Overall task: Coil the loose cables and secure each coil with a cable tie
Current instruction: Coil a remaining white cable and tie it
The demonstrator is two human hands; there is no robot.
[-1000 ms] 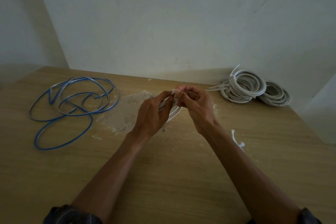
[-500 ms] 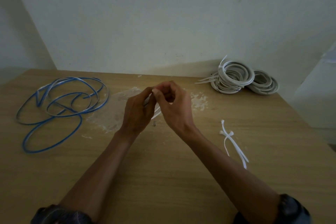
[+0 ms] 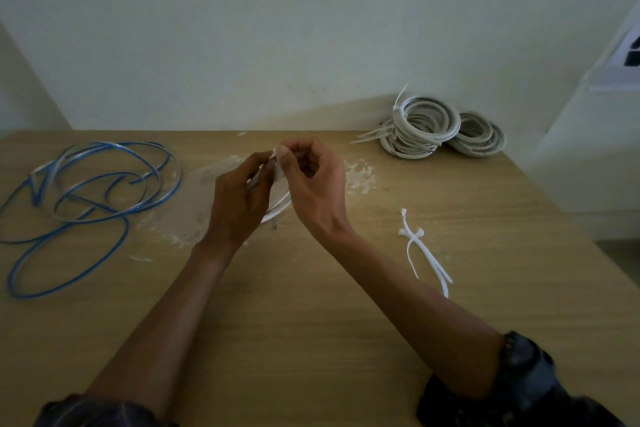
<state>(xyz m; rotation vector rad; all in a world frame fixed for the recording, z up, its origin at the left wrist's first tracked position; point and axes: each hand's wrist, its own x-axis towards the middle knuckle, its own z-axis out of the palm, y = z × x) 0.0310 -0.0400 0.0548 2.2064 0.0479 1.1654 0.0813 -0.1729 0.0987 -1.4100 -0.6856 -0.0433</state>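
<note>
Above the middle of the wooden table (image 3: 311,322) my left hand (image 3: 239,204) and my right hand (image 3: 315,184) meet, fingertips pinched together on a white cable tie (image 3: 277,211). A curved white strip of it shows below the hands; most of it is hidden by my fingers. A loose blue cable (image 3: 86,198) sprawls in open loops at the left. Two white cable coils (image 3: 426,128) bound with ties lie at the back right. Spare white cable ties (image 3: 424,250) lie to the right of my right forearm.
A white wall rises just behind the table. White smears and flakes (image 3: 356,177) mark the wood under and behind my hands. The table's right edge runs diagonally at the right, with a white ledge and floor beyond it.
The view has swung, so the coils and blue cable sit differently in frame and the spare ties have come fully into view. My hands stay pinched together on the tie.
</note>
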